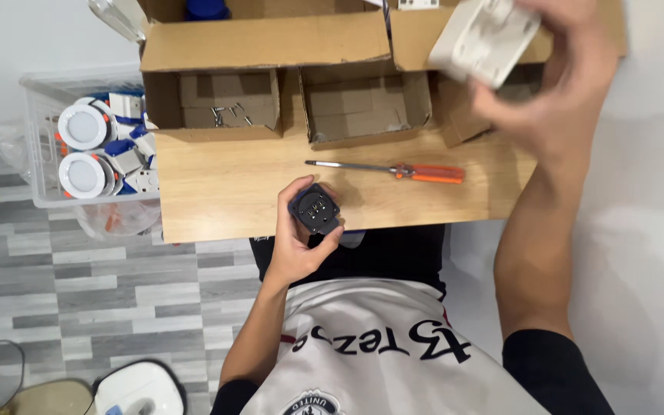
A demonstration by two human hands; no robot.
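Note:
My left hand [298, 244] grips a small dark grey square socket insert [315, 209] at the near edge of the wooden table [217, 188]. High up at the right, my right hand [566, 84] holds a white rectangular plate [483, 38] over the cardboard boxes; it is blurred. An orange-handled screwdriver [401, 170] lies on the table between the two hands, its tip pointing left.
Open cardboard boxes [267, 46] stand along the far side of the table; the left one [228, 100] holds a few screws [228, 114]. A clear plastic bin [48, 165] of round white lamps and blue parts sits to the left. A white device [136, 388] lies on the grey tiled floor.

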